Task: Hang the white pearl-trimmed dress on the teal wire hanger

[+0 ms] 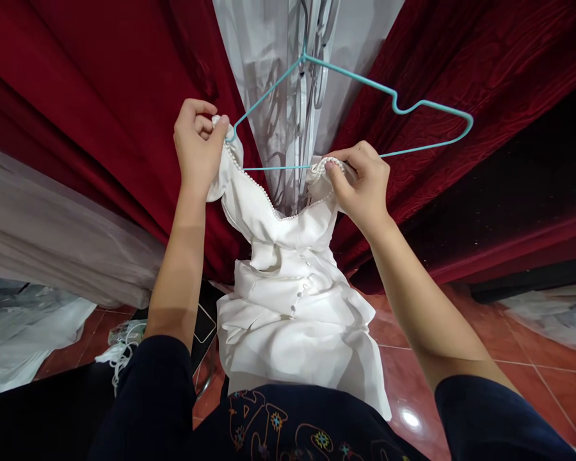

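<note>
A white dress (288, 320) with pearl trim along its neckline hangs in front of me, its skirt spreading down toward my body. My left hand (199, 141) pinches one shoulder of the dress, which sits over the left end of a light blue hanger (350, 73). The other pearl-edged shoulder is gripped by my right hand (362, 182), near the hanger's bottom bar. The hanger's right end sticks out past that hand, outside the dress. Small buttons run down the dress front.
Dark red curtains (110, 83) hang on both sides, with white fabric (259, 57) and several white hangers (312, 96) between them. Below is a red tiled floor (499, 339). A black surface (38, 410) with white cords (121, 358) on it lies at lower left.
</note>
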Demonstrator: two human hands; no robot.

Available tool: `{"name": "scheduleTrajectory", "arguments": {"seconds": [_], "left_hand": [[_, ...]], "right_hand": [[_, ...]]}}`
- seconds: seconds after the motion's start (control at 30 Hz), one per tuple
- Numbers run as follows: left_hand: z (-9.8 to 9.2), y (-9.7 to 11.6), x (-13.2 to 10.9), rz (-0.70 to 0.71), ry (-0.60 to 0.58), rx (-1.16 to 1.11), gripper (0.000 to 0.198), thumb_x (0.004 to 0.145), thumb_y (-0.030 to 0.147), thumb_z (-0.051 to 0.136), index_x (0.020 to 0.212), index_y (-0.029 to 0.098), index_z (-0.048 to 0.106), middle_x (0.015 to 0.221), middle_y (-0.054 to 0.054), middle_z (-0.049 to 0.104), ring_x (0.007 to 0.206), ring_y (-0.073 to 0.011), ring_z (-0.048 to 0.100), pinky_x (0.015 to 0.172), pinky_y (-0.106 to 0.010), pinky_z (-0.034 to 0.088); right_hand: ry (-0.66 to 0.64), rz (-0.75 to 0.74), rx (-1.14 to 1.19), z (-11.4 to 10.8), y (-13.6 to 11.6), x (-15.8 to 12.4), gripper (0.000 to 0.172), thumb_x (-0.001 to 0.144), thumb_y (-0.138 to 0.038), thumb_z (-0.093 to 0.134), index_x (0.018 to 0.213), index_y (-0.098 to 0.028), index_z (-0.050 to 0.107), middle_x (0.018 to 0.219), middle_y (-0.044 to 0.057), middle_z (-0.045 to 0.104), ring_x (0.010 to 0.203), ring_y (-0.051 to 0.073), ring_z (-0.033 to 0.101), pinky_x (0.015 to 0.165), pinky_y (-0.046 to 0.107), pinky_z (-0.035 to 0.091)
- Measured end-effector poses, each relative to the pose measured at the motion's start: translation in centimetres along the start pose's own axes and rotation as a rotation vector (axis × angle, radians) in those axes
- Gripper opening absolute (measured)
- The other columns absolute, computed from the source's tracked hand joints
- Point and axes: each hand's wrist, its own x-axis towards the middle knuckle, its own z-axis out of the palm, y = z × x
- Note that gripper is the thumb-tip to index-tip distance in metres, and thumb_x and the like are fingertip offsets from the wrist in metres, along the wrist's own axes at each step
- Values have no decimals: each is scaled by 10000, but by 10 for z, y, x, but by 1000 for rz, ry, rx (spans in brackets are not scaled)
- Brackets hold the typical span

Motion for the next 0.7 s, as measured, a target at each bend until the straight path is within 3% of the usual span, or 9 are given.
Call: {"name": "scheduleTrajectory", "arguments": {"seconds": [0.1,0.2,0.27,0.33,0.4,0.47,0.6,0.7], "left_hand": [[7,14,-13,61,-52,33,187,1103,230,757,1121,216,571,944,72,632,929,-68,597,897,-249,494],[13,31,-44,267,67,6,207,1186,415,572,1154,215,615,1175,-10,666,1168,-149,611,1108,-344,488],[19,44,-68,452,152,22,170,1189,356,530,1180,219,630,1232,-45,668,1238,-183,603,1158,-394,473],[29,54,-87,561,8,36,157,1155,219,498,1185,234,651,1224,-47,698,1220,-192,643,1129,-398,502],[41,59,-99,558,-224,28,255,1095,115,475,1151,242,689,1180,-39,742,1166,-199,697,1075,-383,536],[53,60,-106,491,-324,-11,309,1034,53,478,1087,225,730,1121,-38,778,1108,-208,732,1021,-363,559],[64,61,-110,367,-308,-95,357,963,2,469,1020,194,765,1063,-44,800,1055,-206,756,963,-328,586],[56,63,-109,341,-310,-76,367,950,-4,474,1006,193,779,1049,-45,800,1038,-207,760,968,-329,591]], "right_hand": [[14,-8,-4,1,1,-1,397,1059,-587,547,982,-252,746,941,55,723,930,207,697,989,441,624],[-1,12,-2,2,3,0,388,1058,-588,547,983,-259,739,949,63,715,943,218,696,1008,468,624],[-8,25,2,3,3,0,376,1057,-581,549,987,-261,735,955,64,711,956,222,695,1029,482,621],[-3,25,11,5,2,1,364,1057,-568,551,989,-258,729,958,58,709,966,221,695,1054,492,615],[12,10,10,8,0,0,340,1061,-538,547,998,-257,727,960,49,713,976,214,700,1057,484,614],[37,-29,7,10,-1,-6,297,1071,-480,529,1038,-265,731,984,47,726,1002,210,712,1044,470,617],[133,-155,-60,7,6,-27,279,1072,-368,463,1126,-302,729,1221,81,729,1209,247,720,1088,515,603],[368,-128,-163,-10,27,-35,208,1024,-335,518,1083,-282,710,1201,96,689,1192,270,708,1050,544,600]]}}
